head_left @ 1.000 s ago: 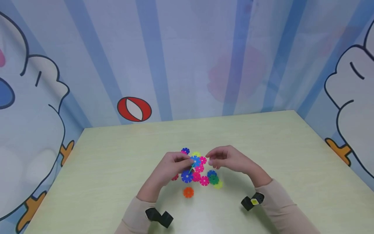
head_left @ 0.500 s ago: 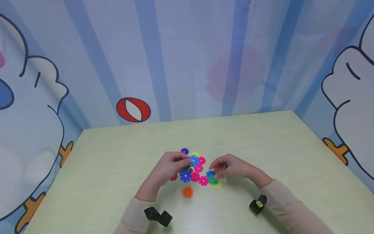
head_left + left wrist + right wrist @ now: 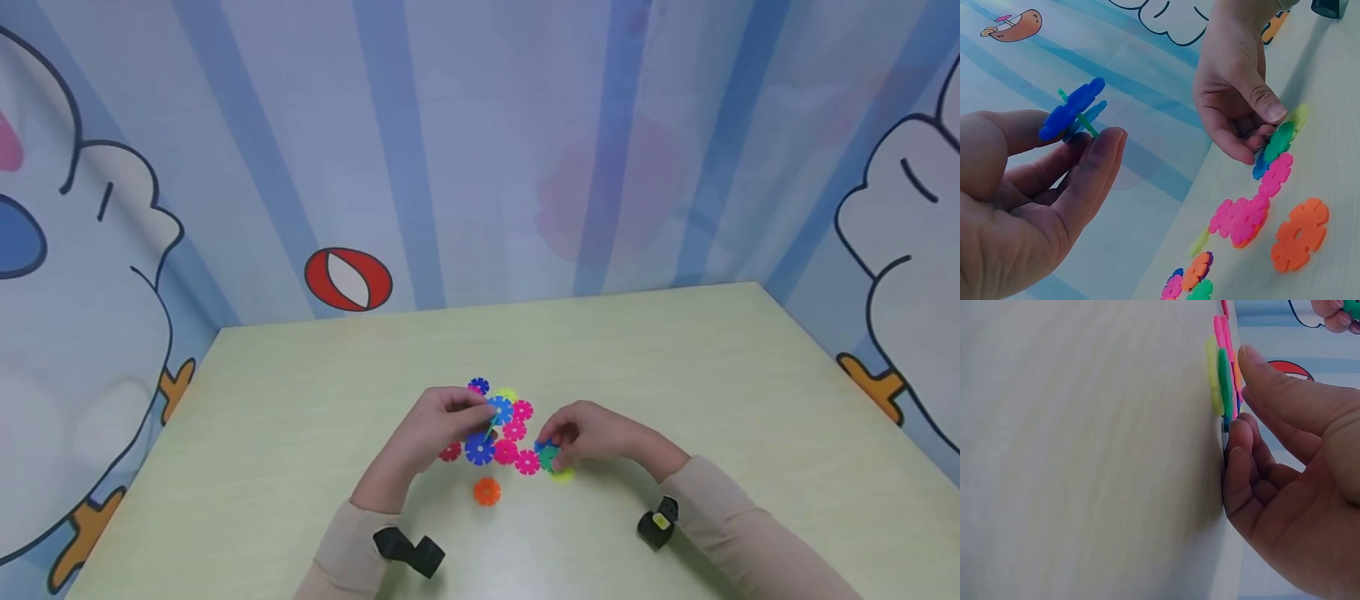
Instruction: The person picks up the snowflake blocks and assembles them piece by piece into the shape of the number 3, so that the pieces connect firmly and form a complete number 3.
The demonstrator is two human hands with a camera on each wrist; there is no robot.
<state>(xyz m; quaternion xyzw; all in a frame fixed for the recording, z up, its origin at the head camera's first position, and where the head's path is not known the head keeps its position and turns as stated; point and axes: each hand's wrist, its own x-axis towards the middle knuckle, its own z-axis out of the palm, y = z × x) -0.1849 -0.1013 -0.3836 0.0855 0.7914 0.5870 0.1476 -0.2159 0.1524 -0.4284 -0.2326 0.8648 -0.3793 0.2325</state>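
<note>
My left hand point(image 3: 450, 421) pinches a small joined set of notched plastic snowflake discs above the table. A dark blue disc point(image 3: 1072, 109) and a lighter blue disc point(image 3: 501, 410) are crossed by a green disc point(image 3: 1088, 125) seen edge-on. Low at the table, my right hand point(image 3: 592, 433) has its curled fingertips right at a blue disc point(image 3: 1260, 166) and its thumb over the edge of a green disc point(image 3: 1279, 142). A gap shows between thumb and fingers in the right wrist view. A yellow disc point(image 3: 1213, 375) lies beside the green one.
An orange disc point(image 3: 487, 492) lies alone nearest the body. Pink discs point(image 3: 527, 462) and a red disc point(image 3: 450, 451) are scattered between and under the hands. Farther back are another dark blue disc point(image 3: 478, 385) and a yellow one. A printed curtain point(image 3: 495, 167) backs the pale table point(image 3: 675, 358).
My right hand has come away from beside the left hand's discs and down toward the body, to the green and blue discs. The left hand keeps its hold in nearly the same place.
</note>
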